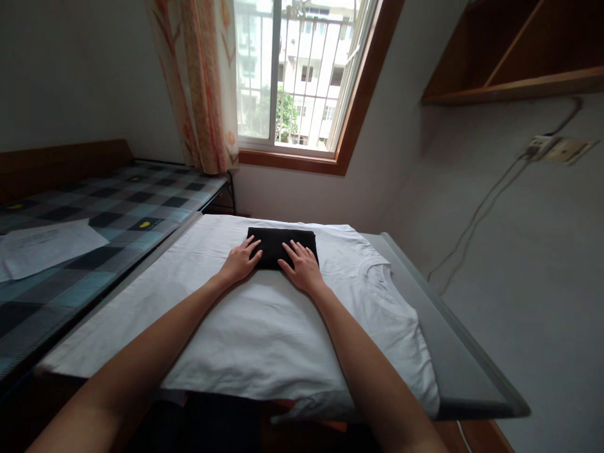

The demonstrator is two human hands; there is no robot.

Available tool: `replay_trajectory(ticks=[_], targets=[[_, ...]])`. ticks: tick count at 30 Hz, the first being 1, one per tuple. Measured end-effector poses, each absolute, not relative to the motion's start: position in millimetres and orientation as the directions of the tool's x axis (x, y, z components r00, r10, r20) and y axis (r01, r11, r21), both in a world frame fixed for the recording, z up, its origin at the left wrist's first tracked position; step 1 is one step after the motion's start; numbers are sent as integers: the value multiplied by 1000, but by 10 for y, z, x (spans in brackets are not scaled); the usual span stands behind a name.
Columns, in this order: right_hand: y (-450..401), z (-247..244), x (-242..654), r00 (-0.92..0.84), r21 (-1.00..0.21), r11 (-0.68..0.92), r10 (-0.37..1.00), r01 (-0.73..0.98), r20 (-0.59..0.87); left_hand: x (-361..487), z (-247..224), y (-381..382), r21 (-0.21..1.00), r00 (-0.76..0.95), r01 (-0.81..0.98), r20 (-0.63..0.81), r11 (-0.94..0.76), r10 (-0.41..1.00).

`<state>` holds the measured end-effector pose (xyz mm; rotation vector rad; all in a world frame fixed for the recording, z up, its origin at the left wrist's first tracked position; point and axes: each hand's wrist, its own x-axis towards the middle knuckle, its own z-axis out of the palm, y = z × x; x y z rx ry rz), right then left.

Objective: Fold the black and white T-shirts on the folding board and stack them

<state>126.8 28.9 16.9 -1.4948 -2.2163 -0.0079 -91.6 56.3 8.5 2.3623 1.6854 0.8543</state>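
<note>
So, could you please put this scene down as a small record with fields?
left hand: fingers spread on the left part of the black item
right hand: fingers spread on its right part
black item: a rectangle, apparently folded cloth, lying on the white shirt
white shirt: spread over the table, neck opening to the right
table: grey, bare strip showing at right
bed: left of the table, checked cover, papers on it
window: beyond the table, curtain at its left
</note>
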Motion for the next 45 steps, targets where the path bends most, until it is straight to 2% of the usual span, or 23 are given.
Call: replay_trajectory(ticks=[9,14,16,18,21,24,28,30,33,37,41,45], targets=[[285,180,1341,-381,-188,482,834,856,400,-911,71,573,419,220,825,383,-381,897],[263,247,1360,-439,-80,526,777,847,451,-940,86,568,468,95,817,466,-336,880],[258,260,1362,-452,-33,524,764,851,460,-962,127,533,394,127,831,551,-392,825],[256,266,1370,-429,-5,490,768,872,476,-978,179,486,229,314,809,611,-542,727],[258,286,1395,-363,-8,427,779,904,512,-990,249,430,27,597,684,553,-729,581],[263,331,1419,-289,-63,390,772,919,566,-1027,284,440,-28,646,679,497,-734,579],[258,387,1444,-163,-143,346,715,927,680,-1147,308,523,-50,588,756,490,-653,644],[248,401,1457,-98,-151,295,685,944,722,-1196,322,554,-28,528,799,510,-600,679],[234,418,1480,49,-182,126,681,975,731,-1209,337,563,65,404,843,578,-534,709],[234,427,1490,195,-256,-41,765,966,614,-1149,332,527,202,269,841,650,-503,711],[242,393,1431,299,-378,-126,844,917,445,-1094,315,492,316,186,815,652,-486,735],[266,323,1355,327,-483,-104,854,869,405,-1082,284,495,441,122,754,636,-488,762]])
